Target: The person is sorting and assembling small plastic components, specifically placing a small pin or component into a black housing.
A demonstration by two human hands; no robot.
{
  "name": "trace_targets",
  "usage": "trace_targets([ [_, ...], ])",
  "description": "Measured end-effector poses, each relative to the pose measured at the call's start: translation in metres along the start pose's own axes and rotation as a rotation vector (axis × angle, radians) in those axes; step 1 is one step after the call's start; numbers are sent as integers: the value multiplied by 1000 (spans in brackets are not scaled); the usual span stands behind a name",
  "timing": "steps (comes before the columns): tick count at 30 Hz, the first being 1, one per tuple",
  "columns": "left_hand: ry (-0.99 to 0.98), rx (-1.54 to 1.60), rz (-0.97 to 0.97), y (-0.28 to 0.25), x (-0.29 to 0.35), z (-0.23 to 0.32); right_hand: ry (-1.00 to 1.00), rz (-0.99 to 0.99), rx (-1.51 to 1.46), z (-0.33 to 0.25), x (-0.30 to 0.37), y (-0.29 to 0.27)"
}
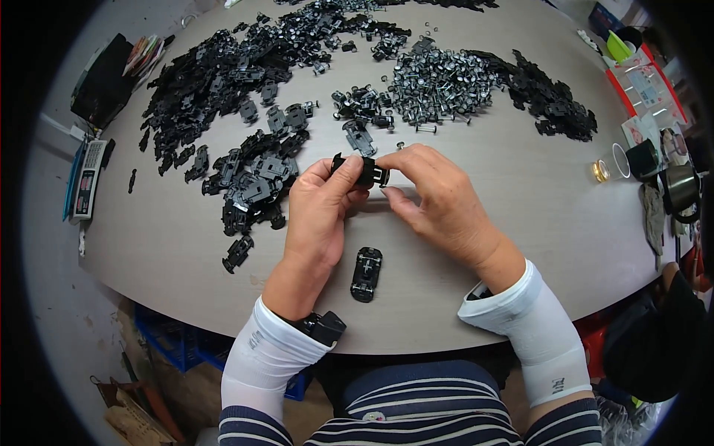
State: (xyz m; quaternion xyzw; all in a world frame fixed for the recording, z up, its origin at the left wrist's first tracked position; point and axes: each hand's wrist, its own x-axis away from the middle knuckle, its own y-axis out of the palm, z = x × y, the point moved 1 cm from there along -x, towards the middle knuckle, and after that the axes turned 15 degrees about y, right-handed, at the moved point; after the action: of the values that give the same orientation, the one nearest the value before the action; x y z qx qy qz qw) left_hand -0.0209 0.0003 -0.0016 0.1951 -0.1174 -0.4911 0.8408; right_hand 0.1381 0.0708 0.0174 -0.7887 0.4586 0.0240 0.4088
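My left hand (321, 212) and my right hand (435, 197) meet over the middle of a grey table (520, 223). Together they hold a small black toy-car chassis (361, 171). The left fingers grip its left end, while the right thumb and forefinger pinch the right end, where a wheel axle sits. A finished chassis with wheels (366, 273) lies flat on the table just below my hands, between my wrists.
A heap of black chassis parts (223, 89) spreads over the left and far side. A pile of metal axles with wheels (442, 82) lies ahead, more black pieces (554, 100) to its right. Cups (632, 160) stand at the right edge, a calculator (87, 178) at the left.
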Motion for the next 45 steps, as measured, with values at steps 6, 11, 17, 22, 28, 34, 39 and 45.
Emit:
trace_targets([
  [6,24,66,-6,2,4,-2,46,-8,-111,-3,0,5],
  [11,41,63,-72,1,4,-2,26,9,-129,-1,1,3],
  [17,30,99,-30,4,4,0,52,54,-178,-7,1,7],
  [22,26,121,-72,-1,3,-3,-9,163,-123,-4,1,8],
  [28,58,59,-57,4,5,-7,88,91,-36,4,6,12],
  [34,27,27,-41,3,2,-2,256,-15,-261,19,-5,4],
  [39,-8,-4,17,-5,-6,9,362,7,-1,43,-13,-14],
  [45,-61,143,-69,-7,-6,8,169,21,230,49,-15,-3],
])
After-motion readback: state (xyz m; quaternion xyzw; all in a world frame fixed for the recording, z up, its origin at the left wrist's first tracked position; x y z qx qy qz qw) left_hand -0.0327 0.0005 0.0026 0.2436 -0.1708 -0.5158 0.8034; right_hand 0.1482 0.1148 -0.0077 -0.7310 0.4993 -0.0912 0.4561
